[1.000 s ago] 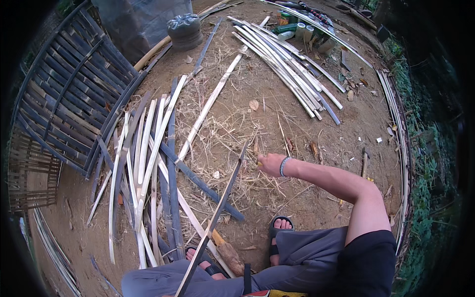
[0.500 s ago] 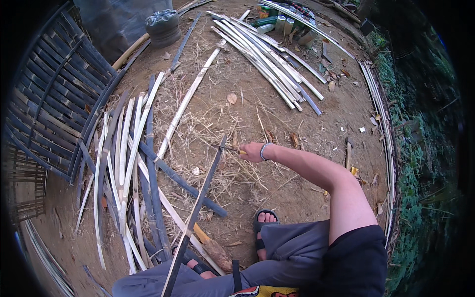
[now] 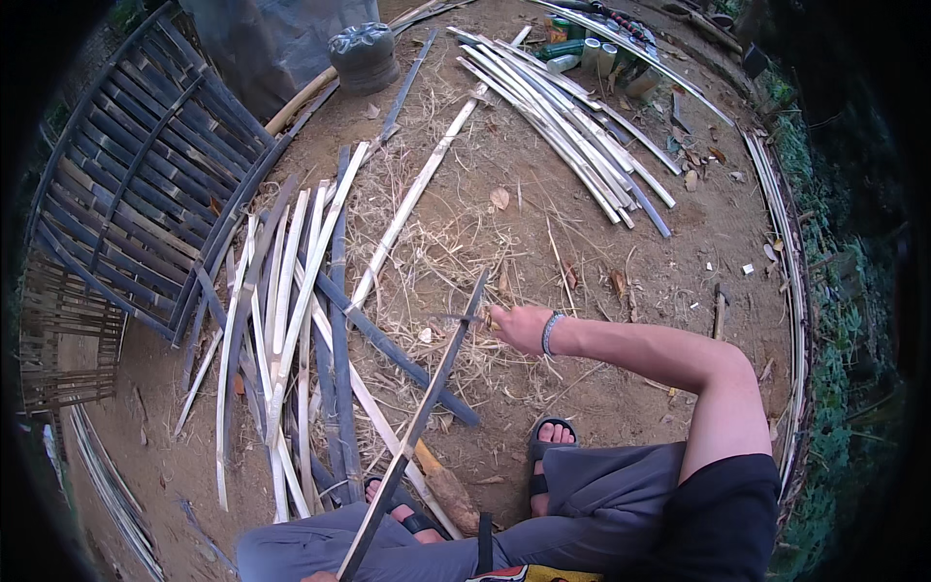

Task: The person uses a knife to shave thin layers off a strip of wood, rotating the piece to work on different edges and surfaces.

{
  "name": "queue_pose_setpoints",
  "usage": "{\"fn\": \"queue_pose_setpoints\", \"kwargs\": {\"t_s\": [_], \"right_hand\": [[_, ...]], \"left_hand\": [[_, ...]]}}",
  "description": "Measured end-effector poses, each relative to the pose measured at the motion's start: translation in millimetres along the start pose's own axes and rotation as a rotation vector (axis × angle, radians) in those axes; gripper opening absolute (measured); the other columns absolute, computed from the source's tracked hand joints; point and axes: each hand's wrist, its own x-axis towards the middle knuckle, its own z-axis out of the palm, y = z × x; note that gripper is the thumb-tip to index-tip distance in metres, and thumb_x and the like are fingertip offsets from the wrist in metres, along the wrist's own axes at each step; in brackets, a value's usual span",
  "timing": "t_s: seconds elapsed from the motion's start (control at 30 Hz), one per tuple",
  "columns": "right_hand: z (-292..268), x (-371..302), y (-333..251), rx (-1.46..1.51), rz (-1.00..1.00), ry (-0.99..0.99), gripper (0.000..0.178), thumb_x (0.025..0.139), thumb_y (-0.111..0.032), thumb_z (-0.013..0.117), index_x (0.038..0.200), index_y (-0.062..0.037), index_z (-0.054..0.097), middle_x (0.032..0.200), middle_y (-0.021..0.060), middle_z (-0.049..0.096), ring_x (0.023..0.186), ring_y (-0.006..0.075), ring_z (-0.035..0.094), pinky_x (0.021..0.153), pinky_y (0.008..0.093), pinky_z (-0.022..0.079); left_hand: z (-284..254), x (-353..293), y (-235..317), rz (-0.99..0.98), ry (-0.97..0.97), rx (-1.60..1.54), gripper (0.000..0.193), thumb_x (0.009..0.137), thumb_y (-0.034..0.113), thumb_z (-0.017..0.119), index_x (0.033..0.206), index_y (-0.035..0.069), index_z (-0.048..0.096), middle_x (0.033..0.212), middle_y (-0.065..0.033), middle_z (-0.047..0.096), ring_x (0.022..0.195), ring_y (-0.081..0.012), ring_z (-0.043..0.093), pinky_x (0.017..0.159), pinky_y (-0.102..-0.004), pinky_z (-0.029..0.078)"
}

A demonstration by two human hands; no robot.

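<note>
Strip slants over your left leg, tip above straw. Knife crosses near tip, your right hand clamped on it. Left hand barely shows; can't tell grip. Knife could slip if strip twists.

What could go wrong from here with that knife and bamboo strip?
The knife in the right hand crosses the bamboo strip, so it might slip and cut the person. The strip's near end passes over the grey trousers by the left hand, so a sudden jerk could scrape there. The sandals leave toes bare, so a dropped knife might hurt them.
</note>
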Motion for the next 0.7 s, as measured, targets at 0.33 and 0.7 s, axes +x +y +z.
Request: {"fn": "queue_pose_setpoints", "kwargs": {"t_s": [0.33, 0.7], "right_hand": [[5.7, 20.3, 21.3, 0.045, 0.067, -0.069, 0.022, 0.091, -0.011, 0.044, 0.108, 0.0033, 0.043, 0.079, 0.0256, 0.065, 0.078, 0.0416, 0.066, 0.067, 0.0507, 0.053], [13.8, 41.3, 43.3, 0.032, 0.007, -0.036, 0.027, 0.083, 0.0, 0.046, 0.11, 0.0029, 0.046, 0.08, 0.0262, 0.064, 0.081, 0.0412, 0.066, 0.07, 0.0481, 0.054]], "left_hand": [[-5.6, 5.2, 5.4, -0.04, -0.009, 0.081, 0.049, 0.082, 0.029, 0.065, 0.046, 0.013, 0.035, 0.039, 0.0036, 0.027, 0.035, -0.0073, 0.02, 0.044, -0.0244, 0.024], [-7.5, 16.8, 1.4, -0.071, -0.069, 0.013, 0.049, 0.08, 0.026, 0.064, 0.042, 0.013, 0.036, 0.036, 0.0046, 0.028, 0.031, -0.0051, 0.018, 0.04, -0.0234, 0.016]]}}
